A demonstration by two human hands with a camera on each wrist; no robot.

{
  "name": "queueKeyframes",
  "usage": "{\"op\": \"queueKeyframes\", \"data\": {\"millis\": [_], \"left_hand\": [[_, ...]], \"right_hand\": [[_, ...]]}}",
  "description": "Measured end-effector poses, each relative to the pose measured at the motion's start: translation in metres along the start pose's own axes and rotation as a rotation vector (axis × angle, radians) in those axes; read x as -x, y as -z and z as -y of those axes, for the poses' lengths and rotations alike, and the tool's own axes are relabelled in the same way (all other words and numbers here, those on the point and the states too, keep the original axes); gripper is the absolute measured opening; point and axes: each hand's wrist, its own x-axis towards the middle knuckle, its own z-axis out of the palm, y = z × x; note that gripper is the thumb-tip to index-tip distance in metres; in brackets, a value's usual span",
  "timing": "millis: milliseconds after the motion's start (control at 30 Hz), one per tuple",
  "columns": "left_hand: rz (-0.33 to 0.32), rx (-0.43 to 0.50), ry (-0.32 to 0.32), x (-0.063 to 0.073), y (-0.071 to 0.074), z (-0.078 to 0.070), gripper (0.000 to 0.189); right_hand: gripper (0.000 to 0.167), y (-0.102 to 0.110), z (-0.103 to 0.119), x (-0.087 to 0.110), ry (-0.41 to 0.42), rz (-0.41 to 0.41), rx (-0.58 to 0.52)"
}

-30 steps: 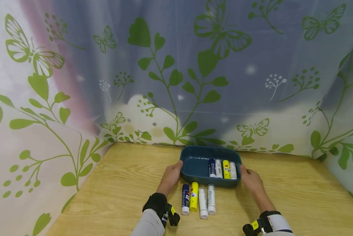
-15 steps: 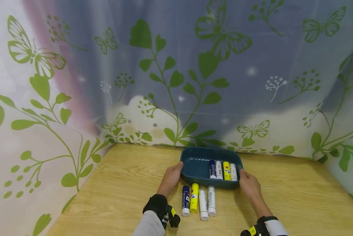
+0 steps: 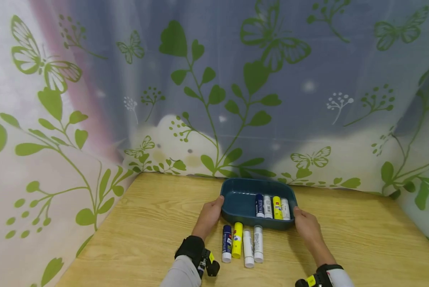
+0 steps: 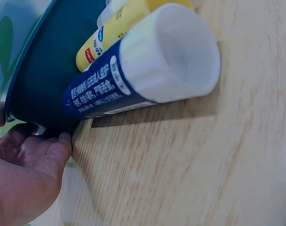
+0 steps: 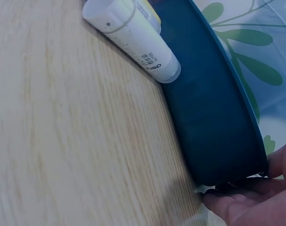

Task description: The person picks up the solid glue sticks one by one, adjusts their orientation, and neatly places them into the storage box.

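A dark teal rectangular tray (image 3: 237, 203) sits at the back of the table. My left hand (image 3: 208, 217) holds its left end, thumb at the rim and fingers low against the underside edge in the left wrist view. At the opposite end, my right hand (image 3: 308, 227) grips the tray in the same manner. Inside, on the right side, lie a blue glue stick (image 3: 259, 205), a yellow one and two white ones, side by side. In front of the tray lie another blue glue stick (image 3: 227, 244), a yellow glue stick (image 3: 237, 240) and two white glue sticks (image 3: 248, 248).
The wooden table (image 3: 135, 231) extends to both sides of the tray. A curtain (image 3: 185, 131) printed with leaves and butterflies hangs right behind the tray and along both sides. Each wrist wears a black strap with a small camera (image 3: 211, 266).
My right hand has slid slightly toward me along the tray's right end. The tray, the left hand and the glue sticks look unmoved; the head view has shifted a little.
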Motion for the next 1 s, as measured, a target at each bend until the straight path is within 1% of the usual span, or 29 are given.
{"op": "queueKeyframes", "data": {"millis": [167,233,367,500,633,733,933,1000], "left_hand": [[0.006,-0.015,-0.004,-0.001,-0.002,-0.003,0.066],[0.000,-0.027,-0.010,-0.001,-0.002,-0.004,0.065],[-0.010,-0.058,-0.002,0.000,-0.001,-0.005,0.063],[-0.005,-0.083,-0.005,0.001,0.001,-0.004,0.064],[0.012,-0.091,-0.010,0.002,0.003,-0.004,0.064],[0.025,-0.119,-0.016,0.003,0.005,-0.004,0.064],[0.055,-0.169,-0.016,0.000,0.008,-0.007,0.062],[0.060,-0.200,-0.021,-0.001,0.009,-0.010,0.061]], "right_hand": [[0.075,0.004,-0.001,0.001,0.001,-0.001,-0.027],[0.073,0.004,0.001,0.000,0.010,-0.001,-0.028],[0.067,0.004,0.003,-0.001,0.032,0.002,-0.003],[0.066,0.003,0.001,-0.002,0.051,-0.001,0.030],[0.064,0.002,-0.002,-0.004,0.087,-0.031,0.074],[0.062,0.001,-0.004,-0.005,0.106,-0.055,0.109],[0.063,0.002,-0.005,-0.007,0.105,-0.062,0.110],[0.062,0.002,-0.006,-0.007,0.111,-0.076,0.107]]}}
